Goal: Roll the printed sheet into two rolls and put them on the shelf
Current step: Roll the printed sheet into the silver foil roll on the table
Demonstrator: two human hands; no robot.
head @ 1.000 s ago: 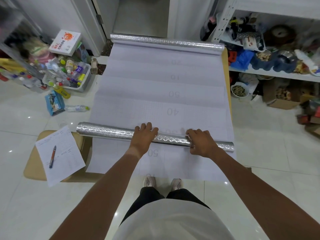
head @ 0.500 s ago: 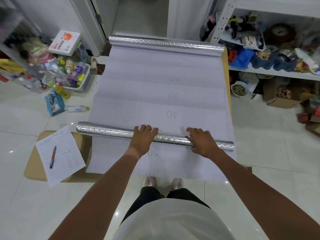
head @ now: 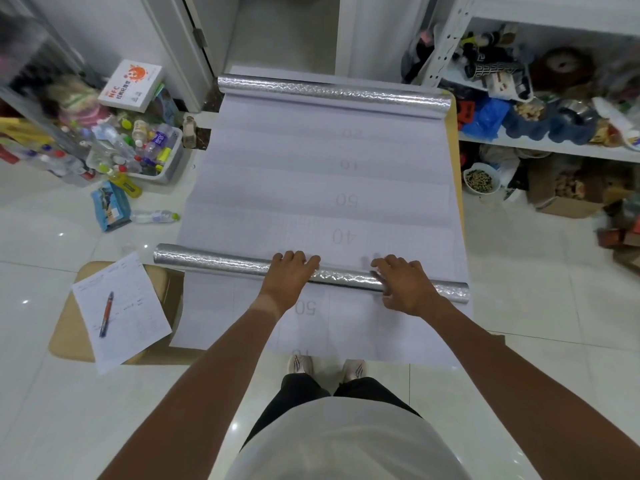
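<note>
My left hand [head: 292,277] lies palm-down over the near roll [head: 221,264], fingers curved over its top and reaching past it onto the sheet [head: 311,188]. My right hand [head: 403,284] sits on the same roll further right, fingers spread and bent, the tips on the roll's crown and the thumb on the near side. Whether either hand truly clasps the roll or only presses on it, I cannot tell. Both arms reach straight forward from my body, wrists low, nearly parallel.

The near roll runs crosswise, silver and embossed, its left end sticking out past the sheet's left edge and its right end just past the right edge. A flap of sheet lies flat between the roll and me, its near edge hanging over my shoes [head: 325,365]. Ahead, the sheet stretches flat to the far roll [head: 332,95], which lies across its far end by the doorway.

To the left, a paper [head: 121,310] with a pen [head: 106,313] on it rests on cardboard [head: 67,337], close to the roll's left end. To the right, bare floor separates the sheet from the shelf [head: 540,147], crowded with clutter.
</note>
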